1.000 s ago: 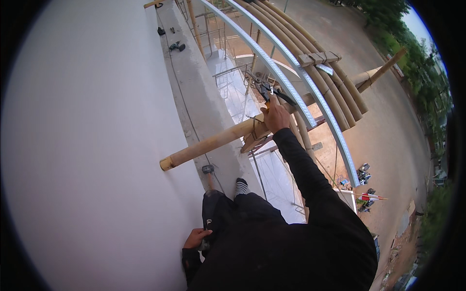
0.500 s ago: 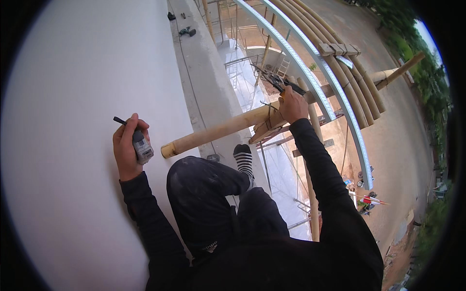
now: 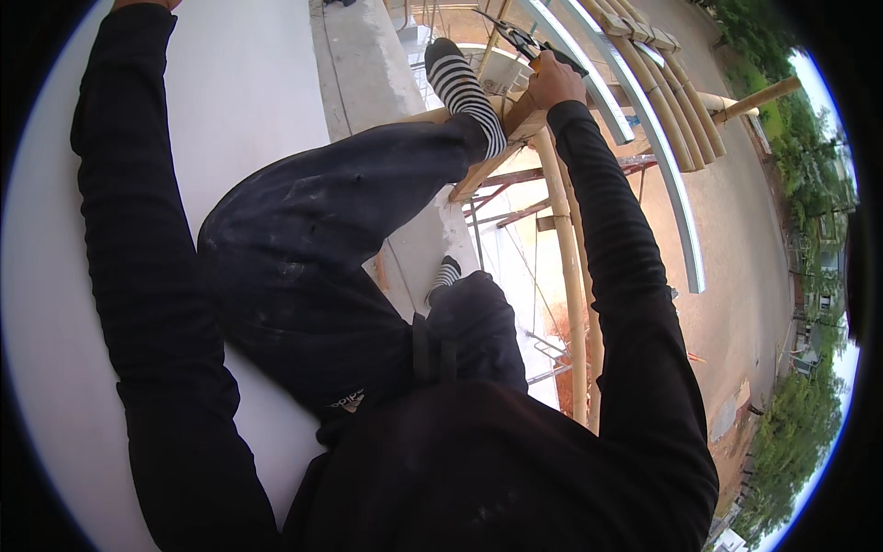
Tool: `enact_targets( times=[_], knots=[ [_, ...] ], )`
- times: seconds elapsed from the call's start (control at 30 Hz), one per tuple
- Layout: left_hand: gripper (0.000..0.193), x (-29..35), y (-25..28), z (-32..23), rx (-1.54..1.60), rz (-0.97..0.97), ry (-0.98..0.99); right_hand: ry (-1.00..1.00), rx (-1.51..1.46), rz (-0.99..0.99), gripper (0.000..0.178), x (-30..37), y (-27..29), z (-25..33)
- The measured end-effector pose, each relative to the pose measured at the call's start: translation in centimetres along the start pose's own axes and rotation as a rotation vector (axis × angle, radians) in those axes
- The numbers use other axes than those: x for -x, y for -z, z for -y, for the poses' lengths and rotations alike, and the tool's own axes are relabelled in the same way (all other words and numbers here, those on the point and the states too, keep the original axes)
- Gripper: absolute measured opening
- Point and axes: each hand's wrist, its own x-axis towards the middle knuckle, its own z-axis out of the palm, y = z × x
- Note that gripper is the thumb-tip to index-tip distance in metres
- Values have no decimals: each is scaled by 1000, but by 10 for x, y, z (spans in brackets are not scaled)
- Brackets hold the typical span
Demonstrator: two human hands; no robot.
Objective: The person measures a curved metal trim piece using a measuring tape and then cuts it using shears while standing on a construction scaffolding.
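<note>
Tool [image 3: 521,40] clasped in the right hand [image 3: 557,81] could fall past the ledge [image 3: 372,78] if grip loosens (left hand [image 3: 147,4] mostly cropped, state I cannot tell).

The right hand [image 3: 556,81] grips a pliers-like tool [image 3: 518,39] near curved metal strips [image 3: 676,184]; the left hand [image 3: 147,4] is mostly out of frame.
</note>
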Motion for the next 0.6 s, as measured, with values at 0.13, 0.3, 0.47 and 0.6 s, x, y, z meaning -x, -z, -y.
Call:
enact_targets(
  times=[0.13,0.3,0.47,0.6],
  knots=[
    [40,0,67,25,-298,46,-330,19,-55,-4,23,5,6,11],
    [20,22,53,12,-13,-186,-16,-29,-57,14,20,5,6,10],
    [29,47,61,23,-36,-366,172,-26,-138,-112,19,10,3,14],
    [34,52,45,25,-250,-351,286,-109,-205,-100,12,19,22,23]
  ],
)
